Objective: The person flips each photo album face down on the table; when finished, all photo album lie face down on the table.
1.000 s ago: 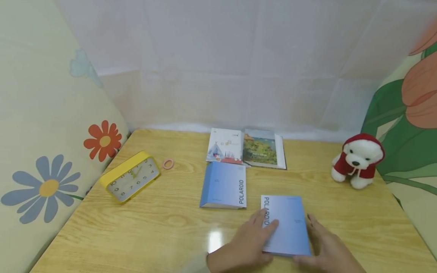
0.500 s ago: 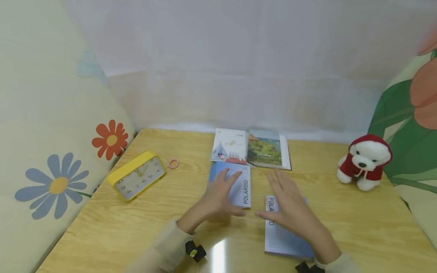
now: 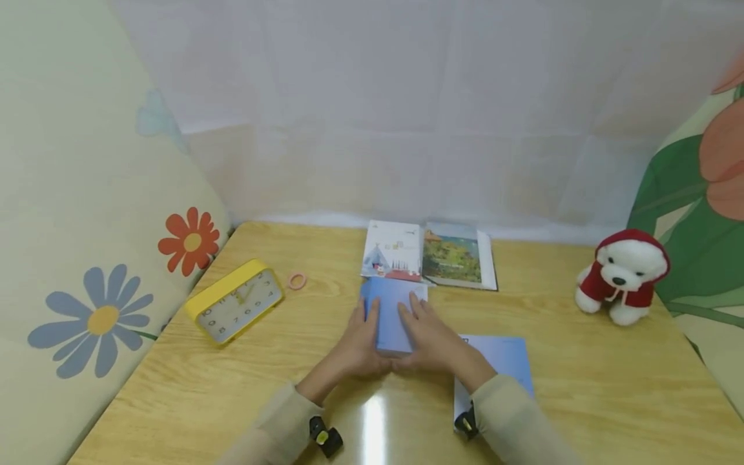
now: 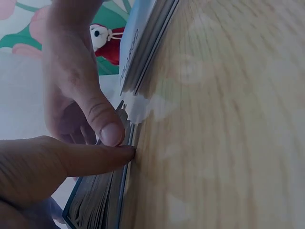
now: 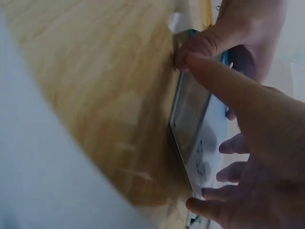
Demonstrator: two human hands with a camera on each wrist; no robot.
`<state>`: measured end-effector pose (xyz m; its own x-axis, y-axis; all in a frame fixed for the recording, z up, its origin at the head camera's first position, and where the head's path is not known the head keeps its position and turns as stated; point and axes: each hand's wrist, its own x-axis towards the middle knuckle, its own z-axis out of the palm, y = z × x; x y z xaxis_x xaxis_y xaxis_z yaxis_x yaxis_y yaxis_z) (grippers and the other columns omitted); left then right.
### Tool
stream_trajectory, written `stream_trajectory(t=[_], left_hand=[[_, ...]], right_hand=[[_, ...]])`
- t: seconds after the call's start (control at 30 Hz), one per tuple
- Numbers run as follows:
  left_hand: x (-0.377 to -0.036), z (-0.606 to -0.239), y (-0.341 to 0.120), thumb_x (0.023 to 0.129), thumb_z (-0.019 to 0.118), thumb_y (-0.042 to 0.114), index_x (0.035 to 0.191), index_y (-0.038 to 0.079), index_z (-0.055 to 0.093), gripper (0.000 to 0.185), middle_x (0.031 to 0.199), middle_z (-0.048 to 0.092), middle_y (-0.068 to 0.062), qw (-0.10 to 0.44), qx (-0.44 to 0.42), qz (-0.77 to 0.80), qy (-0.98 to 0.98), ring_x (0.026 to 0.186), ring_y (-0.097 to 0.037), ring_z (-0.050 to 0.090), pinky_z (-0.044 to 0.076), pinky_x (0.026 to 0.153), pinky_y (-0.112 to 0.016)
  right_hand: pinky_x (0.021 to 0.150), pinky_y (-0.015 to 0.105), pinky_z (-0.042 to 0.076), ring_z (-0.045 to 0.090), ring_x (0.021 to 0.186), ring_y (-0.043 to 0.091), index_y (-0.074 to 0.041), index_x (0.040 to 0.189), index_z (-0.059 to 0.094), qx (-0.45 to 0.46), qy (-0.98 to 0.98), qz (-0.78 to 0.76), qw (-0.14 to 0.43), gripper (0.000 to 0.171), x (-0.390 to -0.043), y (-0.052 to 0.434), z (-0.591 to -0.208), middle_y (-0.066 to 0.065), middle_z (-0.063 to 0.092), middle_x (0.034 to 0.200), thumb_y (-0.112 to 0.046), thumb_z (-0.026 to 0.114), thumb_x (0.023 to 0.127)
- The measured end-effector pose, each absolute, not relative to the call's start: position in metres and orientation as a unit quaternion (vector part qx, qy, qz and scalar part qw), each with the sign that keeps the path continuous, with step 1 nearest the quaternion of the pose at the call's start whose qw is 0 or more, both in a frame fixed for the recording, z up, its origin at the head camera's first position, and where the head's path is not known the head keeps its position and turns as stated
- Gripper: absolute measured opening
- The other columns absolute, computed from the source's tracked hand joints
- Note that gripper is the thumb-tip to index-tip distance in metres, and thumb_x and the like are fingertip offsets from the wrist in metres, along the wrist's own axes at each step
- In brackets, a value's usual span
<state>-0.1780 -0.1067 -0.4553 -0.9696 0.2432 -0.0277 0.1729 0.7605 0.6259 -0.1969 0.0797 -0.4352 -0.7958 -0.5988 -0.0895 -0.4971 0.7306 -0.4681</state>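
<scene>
Both hands have come in onto the blue Polaroid book (image 3: 391, 314) just below the picture cards (image 3: 429, 254), left hand (image 3: 359, 342) and right hand (image 3: 431, 337) clamped round it, better lifted evenly with thumbs under the near edge

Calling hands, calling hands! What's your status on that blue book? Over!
Left hand and right hand both grip the blue book, thumbs at its near edge. Book flat on the table. Second blue book beside the right sleeve, nothing blocking.

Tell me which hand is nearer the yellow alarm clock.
Left. The left hand holds the light blue booklet on its clock-facing side; the right hand holds its far side from the yellow alarm clock.
</scene>
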Motion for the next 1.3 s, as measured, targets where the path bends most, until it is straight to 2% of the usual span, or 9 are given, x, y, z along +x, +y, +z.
stream_trajectory(t=[0.13, 0.33, 0.63, 1.0, 1.3], left_hand=[[-0.177, -0.458, -0.108, 0.062, 0.094, 0.019, 0.153, -0.011, 0.013, 0.125, 0.151, 0.003, -0.046, 0.042, 0.116, 0.332, 0.935, 0.141, -0.058, 0.012, 0.023, 0.114, -0.06], [-0.176, -0.46, -0.11, 0.066, 0.088, 0.006, 0.151, -0.013, 0.02, 0.111, 0.147, 0.012, -0.049, 0.012, 0.134, 0.335, 0.933, 0.137, -0.059, 0.022, 0.028, 0.112, -0.059], [-0.167, -0.462, -0.113, 0.064, 0.087, 0.0, 0.148, -0.016, 0.027, 0.104, 0.147, 0.017, -0.048, -0.02, 0.165, 0.335, 0.927, 0.134, -0.058, 0.029, 0.031, 0.11, -0.059], [-0.139, -0.459, -0.11, 0.072, 0.085, 0.004, 0.148, -0.015, 0.026, 0.098, 0.147, 0.016, -0.049, -0.016, 0.187, 0.33, 0.925, 0.134, -0.058, 0.03, 0.032, 0.11, -0.059], [-0.109, -0.456, -0.114, 0.076, 0.085, 0.012, 0.15, -0.012, 0.028, 0.096, 0.146, 0.018, -0.049, 0.007, 0.185, 0.312, 0.932, 0.135, -0.059, 0.026, 0.033, 0.108, -0.06]], right_hand=[[0.115, 0.058, 0.02, 0.007, 0.144, 0.052, 0.005, 0.154, 0.025, -0.285, 0.925, -0.218, 0.12, 0.106, -0.196, 0.076, -0.439, 0.032, 0.004, 0.159, -0.049, 0.079, 0.08], [0.117, 0.057, 0.017, 0.011, 0.143, 0.054, 0.009, 0.151, 0.029, -0.283, 0.926, -0.222, 0.113, 0.096, -0.198, 0.076, -0.442, 0.034, 0.014, 0.157, -0.031, 0.082, 0.082], [0.115, 0.057, 0.021, 0.016, 0.142, 0.054, 0.005, 0.151, 0.033, -0.268, 0.932, -0.216, 0.115, 0.094, -0.189, 0.075, -0.444, 0.031, 0.019, 0.157, -0.029, 0.083, 0.08], [0.113, 0.06, 0.026, 0.022, 0.14, 0.054, 0.003, 0.149, 0.039, -0.261, 0.935, -0.216, 0.107, 0.095, -0.17, 0.085, -0.44, 0.029, 0.024, 0.156, -0.031, 0.087, 0.074], [0.111, 0.062, 0.028, 0.023, 0.139, 0.055, 0.003, 0.148, 0.04, -0.266, 0.93, -0.222, 0.12, 0.095, -0.139, 0.087, -0.441, 0.03, 0.025, 0.156, -0.033, 0.086, 0.074]])
